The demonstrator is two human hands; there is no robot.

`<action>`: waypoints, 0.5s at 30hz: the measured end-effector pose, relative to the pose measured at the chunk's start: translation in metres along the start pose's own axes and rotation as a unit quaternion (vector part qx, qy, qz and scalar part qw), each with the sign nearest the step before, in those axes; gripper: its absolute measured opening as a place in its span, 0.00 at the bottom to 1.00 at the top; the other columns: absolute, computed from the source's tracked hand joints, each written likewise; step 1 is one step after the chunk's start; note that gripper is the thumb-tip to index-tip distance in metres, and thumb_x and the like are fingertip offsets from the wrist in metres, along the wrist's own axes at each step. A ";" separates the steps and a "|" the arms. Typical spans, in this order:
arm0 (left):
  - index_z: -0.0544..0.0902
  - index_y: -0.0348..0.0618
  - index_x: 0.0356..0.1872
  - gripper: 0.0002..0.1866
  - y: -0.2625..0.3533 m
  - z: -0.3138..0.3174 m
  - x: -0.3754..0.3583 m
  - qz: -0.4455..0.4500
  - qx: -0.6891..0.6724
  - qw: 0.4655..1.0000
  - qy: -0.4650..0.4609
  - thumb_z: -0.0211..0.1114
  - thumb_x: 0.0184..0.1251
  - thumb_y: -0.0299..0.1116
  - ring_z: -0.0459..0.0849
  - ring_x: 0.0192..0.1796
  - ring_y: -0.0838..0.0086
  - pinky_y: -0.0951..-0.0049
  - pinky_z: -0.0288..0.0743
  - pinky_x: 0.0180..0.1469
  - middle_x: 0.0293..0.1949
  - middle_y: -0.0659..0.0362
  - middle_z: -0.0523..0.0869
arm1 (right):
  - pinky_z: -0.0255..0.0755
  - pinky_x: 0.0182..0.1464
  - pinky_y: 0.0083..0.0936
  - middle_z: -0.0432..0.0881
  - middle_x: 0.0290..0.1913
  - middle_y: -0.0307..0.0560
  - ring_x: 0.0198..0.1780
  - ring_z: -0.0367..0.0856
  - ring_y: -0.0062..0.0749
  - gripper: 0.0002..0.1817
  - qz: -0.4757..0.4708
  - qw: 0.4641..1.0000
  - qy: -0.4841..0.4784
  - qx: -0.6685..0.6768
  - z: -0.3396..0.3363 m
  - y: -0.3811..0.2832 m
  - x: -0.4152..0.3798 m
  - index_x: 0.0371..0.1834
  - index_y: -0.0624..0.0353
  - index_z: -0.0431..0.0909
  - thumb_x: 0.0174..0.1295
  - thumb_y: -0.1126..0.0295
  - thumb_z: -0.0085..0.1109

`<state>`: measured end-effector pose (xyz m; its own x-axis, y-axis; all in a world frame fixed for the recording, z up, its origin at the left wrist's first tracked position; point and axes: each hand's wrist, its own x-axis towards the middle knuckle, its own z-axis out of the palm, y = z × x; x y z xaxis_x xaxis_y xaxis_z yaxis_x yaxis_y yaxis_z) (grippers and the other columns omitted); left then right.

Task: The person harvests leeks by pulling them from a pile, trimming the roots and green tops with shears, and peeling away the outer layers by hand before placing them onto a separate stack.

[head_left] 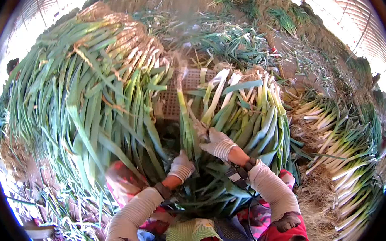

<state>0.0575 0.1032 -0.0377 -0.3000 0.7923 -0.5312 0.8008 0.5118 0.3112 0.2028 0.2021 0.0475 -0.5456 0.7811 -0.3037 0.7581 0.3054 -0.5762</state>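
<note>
A single leek [182, 108] stands nearly upright in front of me, its rooted end pointing away and its green leaves toward my lap. My gloved left hand [181, 167] is closed around its lower leaves. Against its right side, my gloved right hand [218, 144] is closed on a dull brownish leaf [197, 125] next to the stalk. Just right of my hands lies a group of leeks with pale stalks [217, 91], partly over a perforated plastic crate [169, 105]. Fingertips of both hands are partly hidden.
A large heap of leeks [82, 91] rises on the left. More leeks [348, 169] lie in a row on the right, beside dry roots [317, 197]. Leaf scraps [241, 43] cover the ground ahead. Cut trimmings [75, 214] lie at lower left.
</note>
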 end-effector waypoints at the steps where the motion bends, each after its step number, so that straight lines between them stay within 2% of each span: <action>1: 0.50 0.33 0.71 0.42 0.002 0.005 -0.023 -0.019 -0.004 0.999 -0.044 0.60 0.59 0.37 0.84 0.45 0.54 0.61 0.79 0.47 0.42 0.41 0.83 | 0.73 0.45 0.41 0.79 0.38 0.69 0.43 0.79 0.60 0.32 0.000 1.000 -0.019 -0.014 0.002 -0.010 -0.011 0.47 0.72 0.68 0.53 0.50 0.62; 2: 0.45 0.35 0.72 0.44 -0.001 0.003 -0.044 -0.022 -0.041 0.995 -0.085 0.60 0.60 0.38 0.84 0.46 0.54 0.60 0.78 0.49 0.44 0.42 0.83 | 0.73 0.45 0.41 0.79 0.39 0.69 0.44 0.79 0.60 0.33 0.026 0.999 -0.033 -0.033 0.009 -0.015 -0.016 0.48 0.72 0.67 0.53 0.50 0.61; 5: 0.45 0.38 0.73 0.45 -0.014 -0.006 -0.064 -0.057 -0.070 0.989 -0.121 0.61 0.60 0.39 0.83 0.47 0.54 0.58 0.77 0.50 0.46 0.42 0.82 | 0.73 0.47 0.40 0.79 0.40 0.70 0.45 0.80 0.60 0.35 0.080 0.990 -0.072 -0.094 0.027 -0.020 -0.029 0.51 0.73 0.65 0.53 0.50 0.59; 6: 0.55 0.40 0.70 0.39 -0.023 0.006 -0.056 -0.035 -0.067 0.994 -0.076 0.62 0.57 0.36 0.81 0.50 0.53 0.58 0.77 0.50 0.51 0.42 0.78 | 0.73 0.48 0.40 0.79 0.40 0.71 0.46 0.80 0.59 0.36 0.080 0.986 -0.085 -0.116 0.033 -0.019 -0.033 0.52 0.74 0.64 0.53 0.50 0.58; 9: 0.65 0.39 0.60 0.30 -0.038 0.016 -0.044 0.048 -0.030 0.998 0.019 0.62 0.54 0.33 0.78 0.54 0.52 0.58 0.75 0.53 0.56 0.43 0.72 | 0.73 0.49 0.40 0.80 0.39 0.71 0.46 0.80 0.59 0.39 0.075 0.981 -0.103 -0.148 0.037 -0.033 -0.037 0.55 0.77 0.61 0.53 0.51 0.59; 13: 0.68 0.39 0.54 0.40 -0.036 0.011 -0.035 0.051 -0.108 0.993 -0.001 0.77 0.36 0.38 0.75 0.57 0.53 0.61 0.72 0.58 0.58 0.44 0.70 | 0.74 0.47 0.42 0.80 0.39 0.70 0.44 0.80 0.59 0.39 0.084 0.983 -0.065 -0.149 0.038 -0.037 -0.017 0.56 0.77 0.60 0.53 0.53 0.60; 14: 0.66 0.37 0.58 0.51 -0.042 0.027 -0.012 0.028 -0.144 0.989 -0.031 0.83 0.26 0.44 0.75 0.58 0.54 0.63 0.71 0.58 0.59 0.45 0.70 | 0.74 0.46 0.42 0.80 0.38 0.70 0.44 0.80 0.60 0.38 0.086 0.982 -0.055 -0.158 0.040 -0.039 -0.007 0.55 0.77 0.61 0.53 0.53 0.61; 15: 0.65 0.36 0.59 0.52 -0.044 0.035 -0.001 0.014 -0.236 0.971 -0.041 0.83 0.27 0.45 0.74 0.58 0.55 0.64 0.71 0.59 0.59 0.45 0.70 | 0.74 0.46 0.42 0.80 0.38 0.70 0.44 0.80 0.60 0.38 0.089 0.981 -0.046 -0.167 0.041 -0.038 0.003 0.55 0.77 0.61 0.53 0.53 0.61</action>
<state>0.0403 0.0683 -0.0782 -0.2236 0.7893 -0.5719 0.4758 0.6005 0.6427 0.1572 0.1708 0.0373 -0.4127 0.7906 -0.4524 0.9104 0.3425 -0.2320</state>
